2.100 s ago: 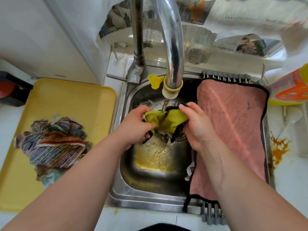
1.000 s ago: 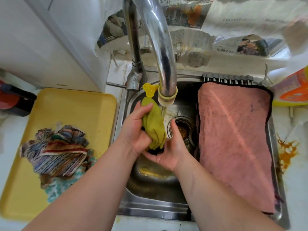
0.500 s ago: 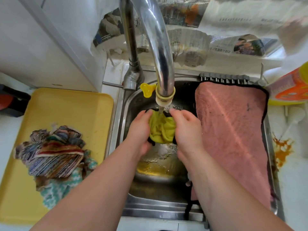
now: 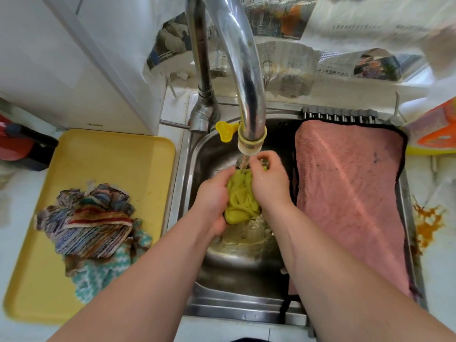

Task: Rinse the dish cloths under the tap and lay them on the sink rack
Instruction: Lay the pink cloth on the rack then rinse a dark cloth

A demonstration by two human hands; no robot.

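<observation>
- The yellow cloth (image 4: 240, 198) is gripped, bunched, between the curled fingers of the left hand (image 4: 213, 196) and right hand (image 4: 269, 180), under the tap (image 4: 251, 141).
- Right of the fingers, a pink cloth (image 4: 345, 193) is spread over the sink rack (image 4: 340, 114).
- It could be splashed if the wad is wrung hard.

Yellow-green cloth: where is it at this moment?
In the head view the yellow-green cloth is bunched over the sink basin, gripped between the left hand and right hand, under the tap spout, left of the pink cloth.
</observation>
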